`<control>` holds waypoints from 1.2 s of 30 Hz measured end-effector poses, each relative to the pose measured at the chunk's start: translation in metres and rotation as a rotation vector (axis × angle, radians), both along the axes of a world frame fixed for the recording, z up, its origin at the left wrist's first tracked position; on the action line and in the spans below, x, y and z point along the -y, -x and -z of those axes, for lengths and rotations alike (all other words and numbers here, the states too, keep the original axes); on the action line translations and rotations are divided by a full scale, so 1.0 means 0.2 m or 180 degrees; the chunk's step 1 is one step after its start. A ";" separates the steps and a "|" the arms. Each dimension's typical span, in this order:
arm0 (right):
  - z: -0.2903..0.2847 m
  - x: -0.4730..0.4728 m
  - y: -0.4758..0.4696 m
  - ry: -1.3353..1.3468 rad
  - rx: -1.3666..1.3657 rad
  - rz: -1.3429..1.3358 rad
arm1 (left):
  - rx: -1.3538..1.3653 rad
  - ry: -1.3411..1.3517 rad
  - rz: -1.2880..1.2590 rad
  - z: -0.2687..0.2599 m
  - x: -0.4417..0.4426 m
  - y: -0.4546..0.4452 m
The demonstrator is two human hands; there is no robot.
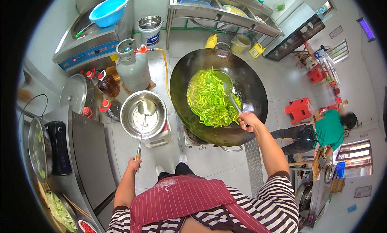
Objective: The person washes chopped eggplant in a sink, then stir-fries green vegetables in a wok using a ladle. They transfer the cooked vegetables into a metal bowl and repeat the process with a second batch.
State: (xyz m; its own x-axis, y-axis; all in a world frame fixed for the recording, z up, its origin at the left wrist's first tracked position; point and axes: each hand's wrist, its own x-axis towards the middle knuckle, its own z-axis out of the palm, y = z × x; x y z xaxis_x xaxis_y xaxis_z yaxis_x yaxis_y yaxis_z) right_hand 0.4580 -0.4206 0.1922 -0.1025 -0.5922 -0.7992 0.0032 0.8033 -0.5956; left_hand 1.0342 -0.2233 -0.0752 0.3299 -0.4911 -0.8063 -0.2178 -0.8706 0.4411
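Note:
A large dark wok (254,91) sits on a burner before me, its oily inside full of chopped green stems (208,97) piled toward the middle and left. My right hand (247,121) grips the handle of a wide metal spatula or ladle (225,82), whose head lies against the stems. In my left hand (134,165) is the wooden handle of a long ladle (138,157). That ladle's bowl (147,107) is inside a stainless steel pot (127,118), left of the wok. What the ladle bowl contains, if anything, I cannot tell.
Behind the pot stands a gas cylinder (134,71) with a yellow hose (166,70). Oil bottles (108,85) are at left, near a steel counter (90,160) holding shredded vegetable (60,210). A person in a green shirt (329,128) bends over a table at right, near red stools (298,110).

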 end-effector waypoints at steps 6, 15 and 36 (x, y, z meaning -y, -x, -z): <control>-0.31 -0.29 -0.01 0.1369 -0.2390 -0.2218 | -0.0063 0.0006 0.0069 -0.02 0.00 0.00; -0.33 -0.23 0.32 0.1982 -0.3249 -0.1972 | 0.0142 0.0177 0.0377 0.07 0.03 0.02; -0.40 -0.36 -0.15 0.1695 -0.4631 -0.3537 | 0.0628 0.0267 0.0029 -0.11 -0.21 -0.07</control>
